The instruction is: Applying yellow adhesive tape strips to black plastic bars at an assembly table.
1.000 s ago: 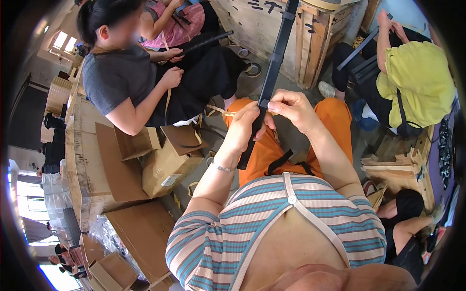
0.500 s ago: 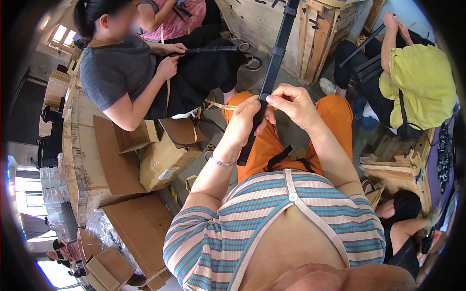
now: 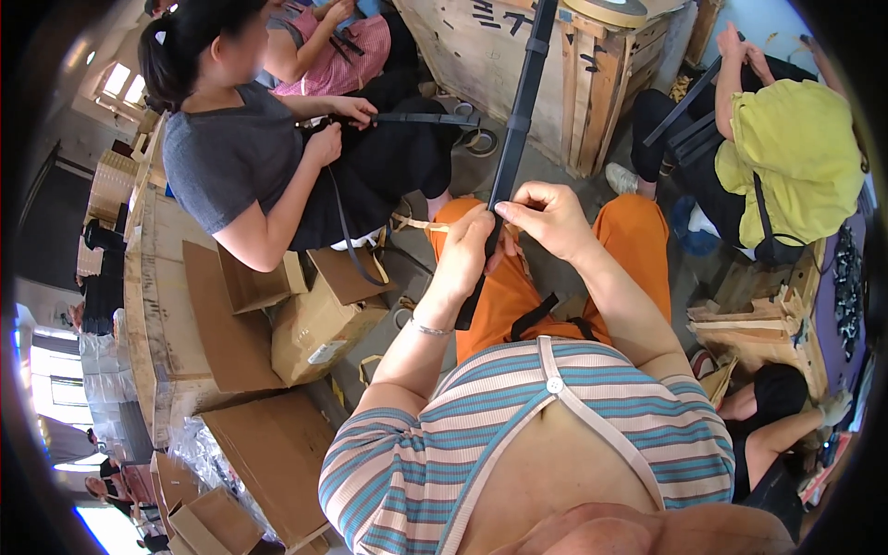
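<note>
- Bar [image 3: 514,139], long and black: slanting above the left orange trouser leg [image 3: 504,310].
- Left hand [image 3: 465,242]: wrapped around the bar's lower part.
- Right hand [image 3: 553,222]: thumb against the bar; whether it grips cannot be told.
- Cardboard box [image 3: 319,331]: beyond the left forearm [image 3: 413,347], leftward.

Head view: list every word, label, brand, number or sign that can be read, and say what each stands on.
No text is readable.
White label on the cardboard box: too small to read.
Dark marks on the wooden crate: cannot tell if they are writing.
Black bar in hand: no text visible.
</note>
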Available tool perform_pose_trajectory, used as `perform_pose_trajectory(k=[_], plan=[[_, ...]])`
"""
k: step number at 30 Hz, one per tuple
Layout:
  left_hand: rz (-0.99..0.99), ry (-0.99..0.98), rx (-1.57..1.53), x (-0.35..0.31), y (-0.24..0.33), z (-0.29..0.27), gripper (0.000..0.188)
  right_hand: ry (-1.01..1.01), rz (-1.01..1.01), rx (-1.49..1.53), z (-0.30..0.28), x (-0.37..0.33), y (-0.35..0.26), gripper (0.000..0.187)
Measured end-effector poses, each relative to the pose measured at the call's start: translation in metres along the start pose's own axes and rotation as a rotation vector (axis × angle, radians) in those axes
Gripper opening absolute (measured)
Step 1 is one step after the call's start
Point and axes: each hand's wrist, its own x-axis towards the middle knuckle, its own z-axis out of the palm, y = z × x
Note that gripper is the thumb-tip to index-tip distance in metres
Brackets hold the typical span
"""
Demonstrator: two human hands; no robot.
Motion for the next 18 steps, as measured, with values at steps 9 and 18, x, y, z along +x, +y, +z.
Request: perform_pose_trajectory(k=[9, 18], plan=[[-0.016, 0.049, 0.053, -0.001, -0.004, 0.001, 0.037, -0.015, -0.142, -0.118, -0.002, -0.002, -0.006, 0.013], [0.098, 0.066, 0.037, -0.007, 0.004, -0.004, 0.03, 0.004, -0.308, -0.202, 0.014, -0.001, -0.033, 0.014]])
